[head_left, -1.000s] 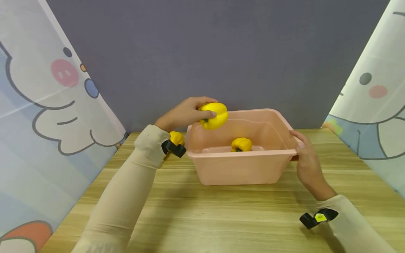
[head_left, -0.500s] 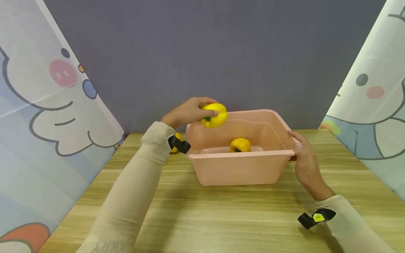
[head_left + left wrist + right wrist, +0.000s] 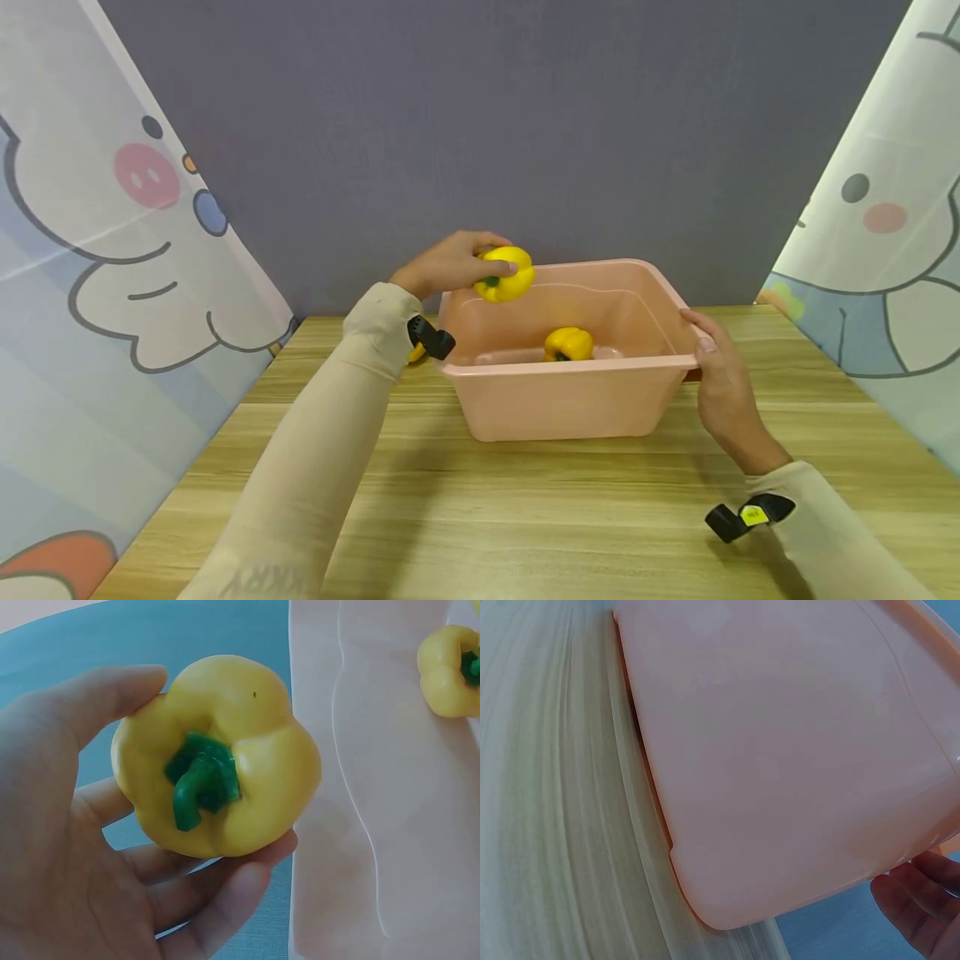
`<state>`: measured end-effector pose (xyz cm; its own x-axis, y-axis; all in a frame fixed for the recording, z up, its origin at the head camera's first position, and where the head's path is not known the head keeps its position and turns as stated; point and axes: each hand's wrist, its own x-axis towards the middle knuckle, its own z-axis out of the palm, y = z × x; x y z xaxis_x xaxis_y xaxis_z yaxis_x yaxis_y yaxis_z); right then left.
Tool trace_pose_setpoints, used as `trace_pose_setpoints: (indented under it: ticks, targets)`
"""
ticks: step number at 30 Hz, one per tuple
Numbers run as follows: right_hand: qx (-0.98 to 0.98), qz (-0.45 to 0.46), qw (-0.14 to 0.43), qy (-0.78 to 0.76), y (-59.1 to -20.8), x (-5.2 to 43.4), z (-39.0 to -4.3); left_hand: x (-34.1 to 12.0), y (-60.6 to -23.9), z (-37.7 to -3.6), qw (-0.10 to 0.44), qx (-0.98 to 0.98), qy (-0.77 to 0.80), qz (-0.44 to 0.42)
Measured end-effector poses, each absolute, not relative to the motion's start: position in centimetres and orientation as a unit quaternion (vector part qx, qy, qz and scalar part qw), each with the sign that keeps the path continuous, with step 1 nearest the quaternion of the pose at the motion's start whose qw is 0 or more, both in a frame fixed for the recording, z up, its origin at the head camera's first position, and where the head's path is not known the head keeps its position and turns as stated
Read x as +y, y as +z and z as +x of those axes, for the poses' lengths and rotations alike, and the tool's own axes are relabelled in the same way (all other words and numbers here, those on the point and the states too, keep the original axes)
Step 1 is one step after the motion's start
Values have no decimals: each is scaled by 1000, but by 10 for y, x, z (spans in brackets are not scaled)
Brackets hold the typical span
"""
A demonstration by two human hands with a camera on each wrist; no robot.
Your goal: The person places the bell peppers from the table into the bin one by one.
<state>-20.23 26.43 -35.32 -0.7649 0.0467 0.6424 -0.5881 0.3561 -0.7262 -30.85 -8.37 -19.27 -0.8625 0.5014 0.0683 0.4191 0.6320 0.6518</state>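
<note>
left curtain (image 3: 112,275): cartoon print, far left, hung beside the tabletop.
third pepper (image 3: 415,353): yellow sliver on the tabletop, just left of the basin, mostly hidden behind the left wrist strap.
left hand (image 3: 447,265): raised over the basin's far-left corner; grip was curled round the held pepper, thumb on the near side, fingers over the top; in the left wrist view (image 3: 67,847) thumb and fingers cupped it from both sides.
held pepper (image 3: 506,272): yellow, green stem, in the air above the basin's left rim, stem facing near-left; left wrist view (image 3: 217,757) showed the stem end toward the camera.
basin (image 3: 570,400): pink plastic tub, stood on the tabletop at centre, open top.
pepper in basin (image 3: 568,343): yellow, lay on the basin floor near the middle, apart from the walls.
right hand (image 3: 722,375): on the basin's right rim; grip held the rim edge, thumb on top, fingers under the lip; fingertips (image 3: 919,896) showed under the rim.
tabletop (image 3: 525,508): pale wood grain.
right curtain (image 3: 885,250): cartoon print, far right.
wall (image 3: 487,125): grey, behind everything.
</note>
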Motion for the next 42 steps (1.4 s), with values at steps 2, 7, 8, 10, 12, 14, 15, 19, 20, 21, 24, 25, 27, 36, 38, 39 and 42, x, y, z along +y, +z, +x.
trace_pose_setpoints:
  ticks: [2, 7, 8, 10, 12, 14, 15, 19, 20, 21, 24, 25, 27, 36, 38, 39, 42]
  targets:
    - [-770, 176, 295, 539, -353, 264, -202, -82, -193, -309, 60, 905, 336, 253]
    - [-771, 173, 295, 537, -353, 264, -202, -80, -193, -312, 66, 913, 320, 246]
    - [-771, 173, 295, 537, -353, 264, -202, -79, -193, -313, 69, 913, 320, 244]
    - [-772, 173, 296, 536, -353, 264, -202, -79, -194, -314, 72, 914, 317, 243]
    - [-772, 174, 296, 535, -353, 264, -202, -78, -194, -315, 72, 915, 312, 244]
    - [-772, 175, 296, 534, -353, 264, -202, -76, -194, -315, 70, 917, 306, 248]
    - [-772, 176, 296, 534, -353, 264, -203, -76, -194, -315, 69, 918, 302, 250]
    - [-773, 174, 295, 535, -354, 265, -203, -73, -194, -315, 73, 918, 297, 254]
    - [-772, 174, 294, 535, -354, 265, -204, -72, -195, -316, 75, 917, 298, 254]
    - [-772, 173, 294, 536, -354, 265, -204, -71, -195, -316, 75, 917, 298, 255]
    - [-773, 173, 291, 537, -354, 265, -203, -69, -196, -316, 80, 915, 300, 258]
    - [-774, 173, 290, 536, -354, 265, -203, -68, -196, -316, 82, 915, 299, 259]
    - [-775, 174, 289, 535, -354, 265, -203, -66, -197, -315, 87, 915, 297, 260]
    - [-778, 169, 284, 534, -353, 263, -203, -67, -199, -314, 94, 915, 299, 256]
    - [-779, 167, 282, 534, -353, 264, -202, -66, -199, -315, 94, 915, 298, 256]
    - [-781, 166, 282, 533, -353, 264, -202, -66, -199, -315, 95, 915, 298, 256]
    - [-782, 166, 281, 531, -353, 264, -203, -67, -199, -315, 95, 914, 299, 257]
